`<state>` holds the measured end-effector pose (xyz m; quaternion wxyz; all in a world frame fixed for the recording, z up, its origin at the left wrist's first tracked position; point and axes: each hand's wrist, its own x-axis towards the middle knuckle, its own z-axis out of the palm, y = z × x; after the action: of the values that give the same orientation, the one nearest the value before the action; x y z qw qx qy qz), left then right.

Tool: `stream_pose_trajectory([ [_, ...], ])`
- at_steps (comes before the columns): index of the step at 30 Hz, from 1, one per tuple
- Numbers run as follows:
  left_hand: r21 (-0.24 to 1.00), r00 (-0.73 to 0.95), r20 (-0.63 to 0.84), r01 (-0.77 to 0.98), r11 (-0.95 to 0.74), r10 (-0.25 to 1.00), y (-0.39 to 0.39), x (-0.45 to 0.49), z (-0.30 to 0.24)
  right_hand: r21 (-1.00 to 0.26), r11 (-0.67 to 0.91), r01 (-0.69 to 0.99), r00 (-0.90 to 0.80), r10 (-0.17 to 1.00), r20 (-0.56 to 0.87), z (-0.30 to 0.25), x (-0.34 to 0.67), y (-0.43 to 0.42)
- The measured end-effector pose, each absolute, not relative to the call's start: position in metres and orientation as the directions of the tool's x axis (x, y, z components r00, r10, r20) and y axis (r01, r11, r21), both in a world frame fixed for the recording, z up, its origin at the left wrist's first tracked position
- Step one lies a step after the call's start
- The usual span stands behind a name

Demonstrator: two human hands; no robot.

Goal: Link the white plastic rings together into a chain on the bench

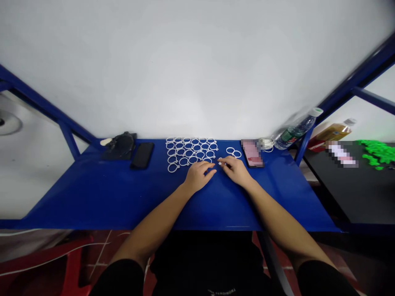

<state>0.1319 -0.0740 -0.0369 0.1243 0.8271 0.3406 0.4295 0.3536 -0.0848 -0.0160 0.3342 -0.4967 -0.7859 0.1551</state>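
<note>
Many white plastic rings with small tabs lie in rows on the blue table; one ring (pixel 173 167) sits at the near left corner of the group. My left hand (pixel 197 176) rests at the near right edge of these rows, thumb and forefinger apart, with nothing visible between them. To its right, my right hand (pixel 237 170) pinches a small white piece (pixel 220 162), apparently another ring, mostly hidden by the fingers. Just beyond that hand lie two loose white rings (pixel 230 151), touching each other.
On the blue table (pixel 123 197) a black phone (pixel 142 155) and a crumpled black bag (pixel 121 146) lie left. A pink-screened phone (pixel 253 154), white cable (pixel 267 144) and plastic bottle (pixel 294 130) are right. Green pieces (pixel 381 153) cover part of a neighbouring dark table (pixel 354 189).
</note>
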Motion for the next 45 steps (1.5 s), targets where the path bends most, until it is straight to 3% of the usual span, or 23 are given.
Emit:
stream_pose_trajectory([
  [3,0.478,0.357,0.665,0.471,-0.741,0.656,-0.074,0.131,-0.036,-0.710,0.482,0.513,-0.213,0.873,0.439,-0.010,0.342,-0.097],
  [7,0.442,0.390,0.662,0.488,-0.753,0.641,-0.077,0.131,-0.034,-0.716,0.568,0.405,-0.291,0.823,0.488,-0.006,0.331,-0.104],
  [14,0.369,0.430,0.671,0.513,-0.775,0.604,-0.081,0.134,-0.029,-0.694,0.523,0.495,-0.305,0.852,0.424,-0.002,0.333,-0.106],
  [18,0.385,0.443,0.642,0.520,-0.762,0.626,-0.079,0.135,-0.031,-0.500,0.481,0.720,-0.325,0.871,0.369,0.003,0.349,-0.100],
  [22,0.425,0.432,0.607,0.533,-0.732,0.667,-0.077,0.129,-0.033,-0.271,0.347,0.898,-0.301,0.933,0.197,0.014,0.371,-0.093],
  [25,0.445,0.432,0.588,0.534,-0.719,0.684,-0.075,0.126,-0.033,-0.253,0.288,0.924,-0.237,0.948,0.215,0.026,0.375,-0.083],
  [28,0.452,0.445,0.576,0.526,-0.720,0.686,-0.073,0.126,-0.034,-0.252,0.356,0.900,-0.293,0.922,0.253,0.034,0.363,-0.059],
  [32,0.461,0.459,0.564,0.514,-0.724,0.686,-0.070,0.125,-0.037,-0.125,0.335,0.934,-0.322,0.940,0.111,0.031,0.342,-0.015],
  [36,0.485,0.460,0.546,0.508,-0.712,0.701,-0.067,0.121,-0.038,-0.046,0.243,0.969,-0.244,0.970,-0.003,0.020,0.330,0.010],
  [42,0.500,0.453,0.539,0.506,-0.703,0.710,-0.065,0.117,-0.039,-0.083,0.156,0.984,-0.157,0.988,-0.003,0.014,0.331,-0.007],
  [45,0.498,0.413,0.588,0.492,-0.714,0.695,-0.067,0.119,-0.037,-0.349,0.192,0.917,-0.150,0.978,0.144,0.012,0.334,-0.028],
])
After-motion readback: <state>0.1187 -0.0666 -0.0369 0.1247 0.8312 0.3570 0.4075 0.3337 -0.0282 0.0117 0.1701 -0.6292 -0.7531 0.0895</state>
